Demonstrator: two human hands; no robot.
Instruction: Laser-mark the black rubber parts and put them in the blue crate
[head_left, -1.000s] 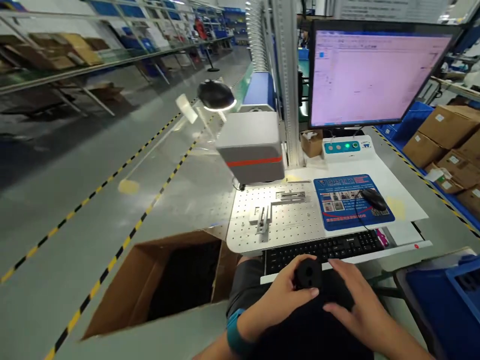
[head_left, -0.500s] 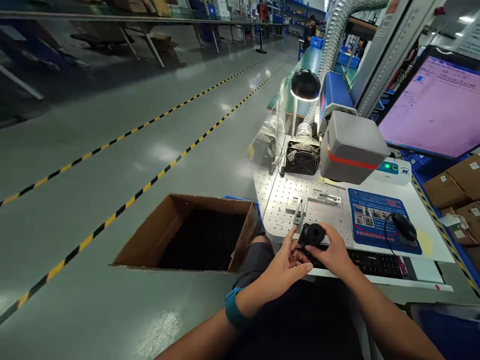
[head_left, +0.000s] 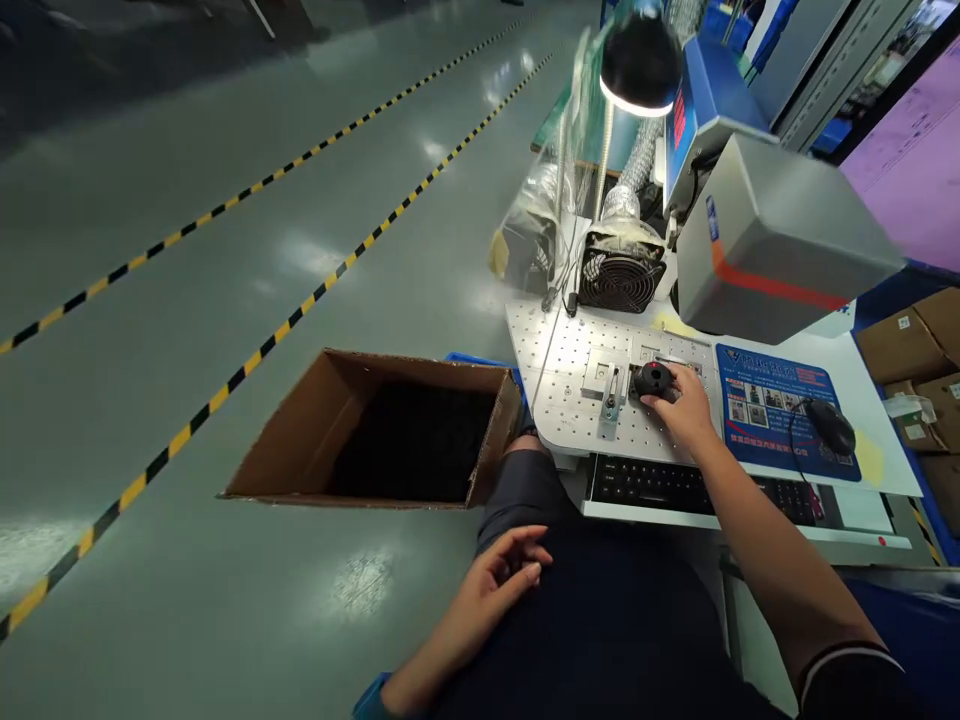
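Note:
A small round black part [head_left: 651,379] with a hole in its face is gripped by my right hand [head_left: 684,408], thumb below and fingers above. It sits against the metal stops [head_left: 604,376] on the perforated metal plate [head_left: 568,400], under the grey box-shaped machine head [head_left: 780,240]. A red light spot shows on the part. My left hand [head_left: 501,588] holds nothing; its fingers are loosely curled and apart above my lap. To its upper left is a cardboard box [head_left: 300,440] with many black items inside, too dark to make out.
On the table lie a keyboard [head_left: 652,482], a blue mat [head_left: 757,400] and a mouse [head_left: 829,427]. A black fan [head_left: 621,284] and a lamp [head_left: 641,60] stand at the back. Cardboard boxes [head_left: 896,350] are stacked at the right.
My right hand has carried the black part forward from the table's front edge to the metal stops. My left hand has let go of it and drawn back to my lap. The view has tilted down.

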